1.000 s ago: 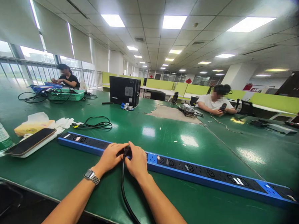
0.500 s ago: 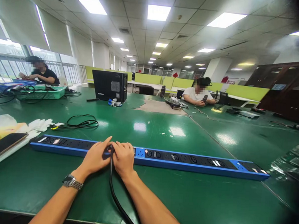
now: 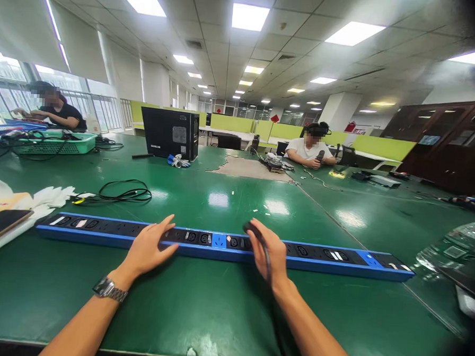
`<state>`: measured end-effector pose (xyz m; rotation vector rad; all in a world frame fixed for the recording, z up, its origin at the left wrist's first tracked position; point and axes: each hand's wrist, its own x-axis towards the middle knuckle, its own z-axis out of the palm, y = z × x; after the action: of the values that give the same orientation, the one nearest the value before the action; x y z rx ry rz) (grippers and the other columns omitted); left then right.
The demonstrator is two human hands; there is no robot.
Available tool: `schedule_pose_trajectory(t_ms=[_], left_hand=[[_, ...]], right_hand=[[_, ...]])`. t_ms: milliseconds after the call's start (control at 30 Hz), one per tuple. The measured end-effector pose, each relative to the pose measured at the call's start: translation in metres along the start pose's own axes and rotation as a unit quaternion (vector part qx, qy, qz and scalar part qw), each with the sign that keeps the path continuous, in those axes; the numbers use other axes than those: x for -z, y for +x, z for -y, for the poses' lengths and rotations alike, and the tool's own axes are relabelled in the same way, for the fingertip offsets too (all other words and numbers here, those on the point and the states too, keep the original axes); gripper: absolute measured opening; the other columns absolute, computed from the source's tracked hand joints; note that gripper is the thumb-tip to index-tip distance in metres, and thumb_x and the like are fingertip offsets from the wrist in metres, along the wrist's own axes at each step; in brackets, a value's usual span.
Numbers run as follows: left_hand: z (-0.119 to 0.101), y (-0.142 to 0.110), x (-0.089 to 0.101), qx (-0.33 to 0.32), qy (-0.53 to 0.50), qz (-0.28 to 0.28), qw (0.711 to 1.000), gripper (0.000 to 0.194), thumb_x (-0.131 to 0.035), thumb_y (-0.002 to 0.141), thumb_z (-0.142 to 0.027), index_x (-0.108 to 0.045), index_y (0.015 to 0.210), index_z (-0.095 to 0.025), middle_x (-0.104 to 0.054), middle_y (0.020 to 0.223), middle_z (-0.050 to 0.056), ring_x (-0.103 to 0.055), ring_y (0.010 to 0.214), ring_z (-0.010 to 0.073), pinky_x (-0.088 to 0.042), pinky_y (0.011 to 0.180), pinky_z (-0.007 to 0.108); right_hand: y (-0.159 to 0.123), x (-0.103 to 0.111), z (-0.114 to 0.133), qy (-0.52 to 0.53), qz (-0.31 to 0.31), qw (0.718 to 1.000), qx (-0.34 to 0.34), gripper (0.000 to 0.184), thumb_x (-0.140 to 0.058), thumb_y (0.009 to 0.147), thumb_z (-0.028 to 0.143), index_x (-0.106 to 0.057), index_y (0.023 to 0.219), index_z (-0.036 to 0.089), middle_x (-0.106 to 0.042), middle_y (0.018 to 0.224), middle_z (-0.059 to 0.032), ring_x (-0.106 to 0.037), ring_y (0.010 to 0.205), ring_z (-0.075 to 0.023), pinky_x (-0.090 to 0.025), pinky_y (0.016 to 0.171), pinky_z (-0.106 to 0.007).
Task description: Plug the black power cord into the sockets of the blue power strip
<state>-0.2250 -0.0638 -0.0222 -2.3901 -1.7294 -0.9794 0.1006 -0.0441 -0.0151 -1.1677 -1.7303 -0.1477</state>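
Observation:
A long blue-and-black power strip (image 3: 219,241) lies across the green table in front of me, its sockets facing up. My left hand (image 3: 151,246) rests at the strip's left half, thumb and fingers spread apart with nothing in them. Over the right half, my right hand (image 3: 272,251) grips a black power cord (image 3: 276,321) near its plug end (image 3: 248,227). The plug is held just above the strip's far edge, apart from the sockets. From there the cord hangs down past my wrist toward the table's near edge.
A coiled black cable (image 3: 127,192), white gloves (image 3: 55,197) and a phone (image 3: 4,227) lie to the left. A clear plastic bottle (image 3: 454,248) is at right. Farther back stand a computer tower (image 3: 170,133) and a green basket (image 3: 74,144). Two people sit across the table.
My right hand has moved right along the strip with the cord, away from my left hand. My left hand has let go and its fingers are now apart.

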Motion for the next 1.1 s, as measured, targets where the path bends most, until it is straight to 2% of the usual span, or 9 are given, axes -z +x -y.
schedule_pose_trajectory(t_ms=[67,167,400,567,700,800,867,967,1100], left_hand=[[-0.002,0.000,-0.001,0.004,-0.002,-0.003,1.000,0.070,-0.058,0.082,-0.045,-0.035,0.143,-0.020,-0.068,0.122,0.008,-0.060,0.114,0.0284,-0.043,0.102,0.048],[-0.004,0.001,-0.002,0.019,-0.003,-0.012,1.000,0.067,-0.058,0.082,-0.045,-0.038,0.142,-0.020,-0.069,0.120,0.008,-0.060,0.113,0.0282,-0.044,0.101,0.048],[-0.009,0.005,-0.006,0.022,0.000,-0.026,0.999,0.063,-0.056,0.084,-0.045,-0.040,0.140,-0.020,-0.071,0.115,0.009,-0.064,0.107,0.0272,-0.047,0.096,0.046],[-0.028,0.012,-0.015,-0.019,-0.020,-0.027,0.999,0.058,-0.057,0.084,-0.041,-0.044,0.137,-0.021,-0.070,0.115,0.009,-0.061,0.110,0.0274,-0.044,0.099,0.048],[-0.065,0.017,-0.031,-0.068,-0.058,-0.022,0.996,0.046,-0.059,0.084,-0.036,-0.055,0.127,-0.022,-0.068,0.117,0.009,-0.061,0.110,0.0277,-0.046,0.098,0.046],[-0.112,0.024,-0.054,-0.102,-0.095,0.004,0.990,0.043,-0.061,0.083,-0.031,-0.057,0.125,-0.021,-0.068,0.119,0.010,-0.061,0.109,0.0272,-0.047,0.097,0.046],[-0.149,0.032,-0.073,-0.117,-0.119,0.019,0.986,0.051,-0.063,0.083,-0.029,-0.052,0.131,-0.021,-0.065,0.124,0.011,-0.059,0.112,0.0270,-0.046,0.098,0.046],[-0.192,0.046,-0.101,-0.111,-0.113,0.029,0.987,0.051,-0.065,0.082,-0.025,-0.052,0.131,-0.023,-0.063,0.125,0.011,-0.057,0.114,0.0290,-0.046,0.098,0.049],[-0.205,0.055,-0.125,-0.081,-0.119,-0.002,0.990,0.033,-0.057,0.083,-0.011,-0.065,0.113,-0.023,-0.068,0.111,0.008,-0.061,0.103,0.0249,-0.049,0.094,0.043]], right_hand=[[-0.017,0.017,-0.030,-0.005,0.023,1.000,0.002,0.033,-0.049,0.093,0.038,-0.067,0.113,0.020,-0.070,0.115,-0.0101,-0.069,0.102,-0.0227,-0.054,0.092,-0.038],[-0.029,0.032,-0.051,-0.009,0.052,0.998,0.022,0.032,-0.050,0.093,0.037,-0.066,0.115,0.020,-0.072,0.111,-0.0089,-0.070,0.098,-0.0215,-0.056,0.089,-0.036],[-0.021,0.038,-0.059,-0.030,0.085,0.994,0.068,0.032,-0.047,0.094,0.033,-0.066,0.118,0.022,-0.071,0.116,-0.0077,-0.068,0.104,-0.0211,-0.056,0.093,-0.037],[-0.025,0.031,-0.058,-0.030,0.106,0.989,0.100,0.031,-0.046,0.095,0.029,-0.065,0.118,0.023,-0.068,0.121,-0.0079,-0.066,0.108,-0.0186,-0.054,0.094,-0.034],[-0.032,0.034,-0.060,-0.069,0.118,0.984,0.111,0.034,-0.051,0.093,0.032,-0.060,0.124,0.023,-0.068,0.122,-0.0081,-0.064,0.110,-0.0193,-0.047,0.101,-0.040],[-0.039,0.037,-0.066,-0.123,0.119,0.983,0.069,0.062,-0.058,0.086,0.043,-0.044,0.139,0.015,-0.063,0.127,-0.0154,-0.060,0.115,-0.0262,-0.041,0.104,-0.050],[-0.044,0.035,-0.072,-0.158,0.109,0.981,0.036,0.071,-0.060,0.083,0.045,-0.039,0.141,0.009,-0.060,0.129,-0.0197,-0.057,0.117,-0.0301,-0.041,0.101,-0.052],[-0.048,0.032,-0.078,-0.177,0.106,0.978,0.039,0.059,-0.056,0.083,0.037,-0.048,0.134,0.009,-0.059,0.131,-0.0194,-0.054,0.121,-0.0304,-0.042,0.100,-0.050],[-0.048,0.030,-0.081,-0.192,0.118,0.973,0.044,0.050,-0.058,0.082,0.038,-0.057,0.125,0.012,-0.060,0.130,-0.0165,-0.055,0.119,-0.0293,-0.043,0.100,-0.048]])
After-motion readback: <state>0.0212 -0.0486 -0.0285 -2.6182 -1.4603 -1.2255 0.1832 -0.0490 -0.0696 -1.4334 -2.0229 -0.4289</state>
